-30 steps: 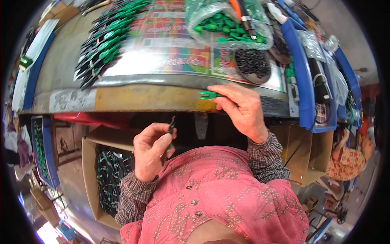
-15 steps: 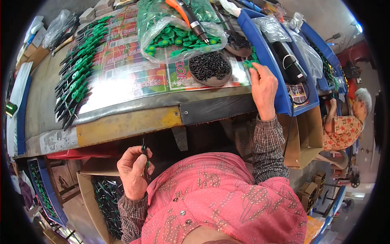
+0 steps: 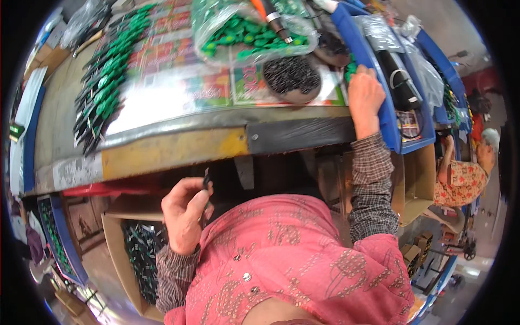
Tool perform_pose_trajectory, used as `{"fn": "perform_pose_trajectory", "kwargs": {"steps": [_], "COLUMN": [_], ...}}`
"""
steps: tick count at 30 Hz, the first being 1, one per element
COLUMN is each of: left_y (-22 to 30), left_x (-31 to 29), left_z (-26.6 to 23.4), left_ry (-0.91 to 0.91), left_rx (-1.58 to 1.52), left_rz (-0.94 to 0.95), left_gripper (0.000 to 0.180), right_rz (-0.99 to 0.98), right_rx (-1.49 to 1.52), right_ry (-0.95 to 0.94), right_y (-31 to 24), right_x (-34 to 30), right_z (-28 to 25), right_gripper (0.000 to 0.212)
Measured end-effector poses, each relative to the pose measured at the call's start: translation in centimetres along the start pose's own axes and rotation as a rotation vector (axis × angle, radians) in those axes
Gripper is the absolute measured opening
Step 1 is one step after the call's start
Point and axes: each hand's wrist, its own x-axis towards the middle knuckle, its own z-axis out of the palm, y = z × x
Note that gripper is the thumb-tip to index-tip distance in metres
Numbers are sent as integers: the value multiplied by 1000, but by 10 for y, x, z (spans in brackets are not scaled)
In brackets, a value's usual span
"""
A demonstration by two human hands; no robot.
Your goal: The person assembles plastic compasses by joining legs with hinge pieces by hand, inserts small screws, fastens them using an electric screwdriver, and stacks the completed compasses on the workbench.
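My left hand [image 3: 186, 212] is closed on a small black plastic part [image 3: 206, 181] with a thin metal tip, held upright in front of the bench's edge. Farther right, the fingers of my right hand [image 3: 367, 97] are curled down at a few green plastic pieces [image 3: 351, 68] beside the blue bin; what the fingertips pinch is hidden. Left of that hand, a round dish [image 3: 299, 98] holds many small black screws. Behind it, a clear plastic bag [image 3: 203, 40] of green pieces lies open, with an orange and black electric screwdriver [image 3: 276, 21] over it.
Rows of assembled green and black parts [image 3: 105, 89] lie on the bench's left. A blue bin [image 3: 385, 127] holds a black device. A second dark dish [image 3: 331, 46] sits behind the screws. Below are a carton of parts [image 3: 116, 238] and another carton [image 3: 417, 189]. A person [image 3: 460, 181] sits far right.
The view has shifted, moving the bench up in the picture. My right hand has gone farther in over the green pieces. My left hand still holds the black part, now turned slightly.
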Motion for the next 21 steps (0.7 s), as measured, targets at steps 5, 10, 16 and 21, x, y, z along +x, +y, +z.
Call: {"fn": "perform_pose_trajectory", "kwargs": {"steps": [5, 10, 16, 21], "left_y": [0, 5, 24, 37], "left_x": [8, 15, 20, 22], "left_z": [7, 7, 4, 5], "left_ry": [57, 141, 237, 290], "left_rx": [361, 954, 1156, 1182], "left_rz": [262, 771, 971, 1028], "left_gripper": [17, 26, 32, 32], "right_rz": [32, 26, -115, -216], "right_rx": [35, 161, 591, 1025], "right_ry": [-1, 21, 74, -40], "right_y": [9, -2, -34, -71], "right_x": [-3, -14, -28, -42], "right_z": [-6, -34, -71, -106], "right_gripper": [20, 27, 24, 17]}}
